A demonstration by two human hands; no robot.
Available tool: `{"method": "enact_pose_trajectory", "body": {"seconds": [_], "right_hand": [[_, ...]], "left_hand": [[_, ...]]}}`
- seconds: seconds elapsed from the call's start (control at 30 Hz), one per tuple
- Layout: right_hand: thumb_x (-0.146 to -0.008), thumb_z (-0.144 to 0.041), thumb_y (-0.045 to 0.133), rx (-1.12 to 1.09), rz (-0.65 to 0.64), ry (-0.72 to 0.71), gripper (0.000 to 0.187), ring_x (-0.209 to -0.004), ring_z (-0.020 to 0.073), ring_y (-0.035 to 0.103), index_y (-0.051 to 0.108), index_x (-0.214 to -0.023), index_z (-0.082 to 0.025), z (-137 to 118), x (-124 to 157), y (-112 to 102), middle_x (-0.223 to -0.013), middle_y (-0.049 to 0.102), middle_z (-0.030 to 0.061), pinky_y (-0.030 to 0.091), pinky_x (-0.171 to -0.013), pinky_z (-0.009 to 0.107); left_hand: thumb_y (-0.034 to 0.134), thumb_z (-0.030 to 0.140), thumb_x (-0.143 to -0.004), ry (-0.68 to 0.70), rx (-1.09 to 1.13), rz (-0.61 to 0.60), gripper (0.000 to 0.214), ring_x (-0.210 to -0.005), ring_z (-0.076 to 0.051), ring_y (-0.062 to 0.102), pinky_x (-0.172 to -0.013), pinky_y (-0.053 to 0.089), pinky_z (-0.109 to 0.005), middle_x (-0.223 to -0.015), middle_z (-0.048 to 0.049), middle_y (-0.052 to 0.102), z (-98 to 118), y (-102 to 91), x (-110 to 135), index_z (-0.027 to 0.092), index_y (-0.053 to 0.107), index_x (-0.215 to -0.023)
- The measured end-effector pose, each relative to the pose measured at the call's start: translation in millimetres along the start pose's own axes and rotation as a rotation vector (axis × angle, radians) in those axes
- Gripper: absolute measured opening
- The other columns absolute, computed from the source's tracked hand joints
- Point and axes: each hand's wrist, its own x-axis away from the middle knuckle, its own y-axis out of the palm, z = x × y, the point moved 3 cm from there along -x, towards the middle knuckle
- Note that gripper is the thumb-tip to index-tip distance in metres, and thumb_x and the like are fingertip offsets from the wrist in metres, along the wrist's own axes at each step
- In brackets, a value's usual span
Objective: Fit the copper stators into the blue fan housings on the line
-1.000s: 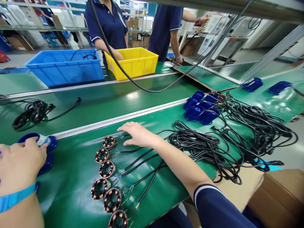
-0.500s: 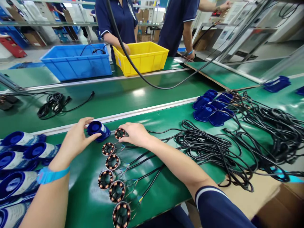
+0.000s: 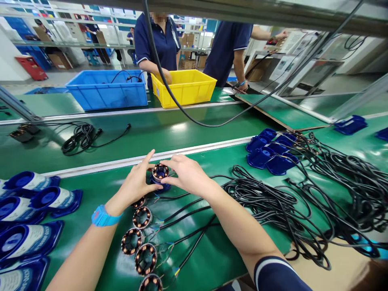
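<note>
My left hand (image 3: 137,182) and my right hand (image 3: 185,173) meet over the green bench. Between them they hold a round copper-wound coil ring (image 3: 160,172) on top of a blue housing (image 3: 162,186). The left hand's fingers curl round the housing from the left. From the right, the right hand's fingertips pinch the coil ring. A row of several more coil rings (image 3: 142,217) with black leads lies just below the hands. Blue and white housings (image 3: 45,199) lie at the left edge.
A tangle of black cables (image 3: 291,202) covers the right of the bench, beside blue base plates (image 3: 268,151). Beyond a metal rail runs a conveyor with a coiled cable (image 3: 81,137), a blue bin (image 3: 106,89) and a yellow bin (image 3: 184,86). Two people in dark blue shirts stand behind.
My left hand brought the blue housing rightward. My right hand lifted the top coil ring from the row onto it. Both hands now meet at the middle.
</note>
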Motion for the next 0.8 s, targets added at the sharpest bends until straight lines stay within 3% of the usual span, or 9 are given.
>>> {"method": "enact_pose_trajectory", "body": {"seconds": [0.17,0.27,0.33,0.47,0.57,0.6,0.67,0.73,0.8], "right_hand": [[-0.081,-0.054,0.081,0.101,-0.092,-0.104,0.078,-0.129,0.0357,0.050,0.055,-0.144,-0.015,5,6,2,-0.143,0.055,0.0166,0.046,-0.105,0.051],[-0.081,-0.061,0.079,0.145,-0.100,-0.122,0.081,-0.133,0.0375,0.049,0.056,-0.142,-0.013,7,6,16,-0.147,0.053,0.0178,0.045,-0.107,0.054],[-0.081,-0.061,0.079,0.150,-0.070,-0.099,0.078,-0.124,0.0361,0.057,0.059,-0.137,-0.010,6,4,26,-0.137,0.061,0.0186,0.047,-0.103,0.051],[-0.080,-0.050,0.082,0.098,0.058,-0.006,0.058,-0.096,0.0325,0.067,0.067,-0.119,-0.008,4,2,33,-0.103,0.073,0.0144,0.052,-0.090,0.046],[-0.080,-0.052,0.079,0.058,0.341,0.009,0.062,-0.103,0.0328,0.066,0.065,-0.123,-0.010,7,5,22,-0.111,0.072,0.0164,0.050,-0.096,0.046],[-0.080,-0.053,0.079,0.059,0.364,0.028,0.063,-0.104,0.0328,0.066,0.065,-0.124,-0.010,9,6,22,-0.112,0.072,0.0167,0.050,-0.096,0.045],[-0.078,-0.052,0.080,0.077,0.248,0.086,0.060,-0.100,0.0326,0.067,0.066,-0.120,-0.011,12,5,27,-0.108,0.073,0.0156,0.051,-0.092,0.044],[-0.078,-0.050,0.081,0.097,0.094,0.135,0.055,-0.095,0.0320,0.069,0.067,-0.116,-0.013,14,3,35,-0.102,0.075,0.0130,0.052,-0.088,0.043],[-0.080,-0.053,0.078,0.114,0.074,0.158,0.056,-0.098,0.0311,0.069,0.066,-0.119,-0.014,16,1,37,-0.105,0.075,0.0120,0.051,-0.091,0.041]], "left_hand": [[0.084,0.037,-0.075,0.028,0.092,-0.076,0.121,-0.135,-0.031,0.054,-0.114,0.039,-0.048,-0.141,-0.0087,0.062,1,7.8,1,0.034,0.001,-0.162],[0.082,0.031,-0.077,0.075,0.044,-0.076,0.121,-0.137,-0.028,0.052,-0.116,0.037,-0.046,-0.142,-0.0062,0.061,6,10.1,3,0.035,-0.005,-0.161],[0.082,0.032,-0.078,0.103,-0.054,-0.060,0.120,-0.141,-0.029,0.046,-0.116,0.037,-0.048,-0.150,-0.0084,0.054,8,4.0,8,0.036,-0.004,-0.162],[0.078,0.043,-0.082,0.063,-0.347,0.037,0.101,-0.146,-0.034,0.038,-0.117,0.033,-0.051,-0.160,-0.0124,0.039,1,-42.2,34,0.033,0.017,-0.161],[0.067,0.051,-0.089,-0.147,-0.751,0.193,0.081,-0.140,-0.041,0.042,-0.112,0.036,-0.058,-0.153,-0.0203,0.046,-16,-96.6,70,0.021,0.034,-0.156],[0.064,0.053,-0.090,-0.246,-0.868,0.232,0.078,-0.139,-0.044,0.042,-0.108,0.038,-0.061,-0.150,-0.0235,0.047,-24,-113.2,83,0.018,0.036,-0.155],[0.063,0.054,-0.088,-0.445,-1.012,0.311,0.075,-0.140,-0.049,0.037,-0.105,0.036,-0.066,-0.148,-0.0260,0.048,-43,-140.2,108,0.016,0.042,-0.150],[0.062,0.056,-0.086,-0.563,-1.040,0.244,0.072,-0.141,-0.051,0.033,-0.104,0.036,-0.066,-0.149,-0.0244,0.048,-66,-153.4,125,0.018,0.047,-0.146],[0.057,0.054,-0.087,-0.620,-1.045,0.163,0.065,-0.142,-0.049,0.030,-0.105,0.034,-0.066,-0.149,-0.0188,0.051,-92,-158.8,135,0.023,0.050,-0.144]]}}
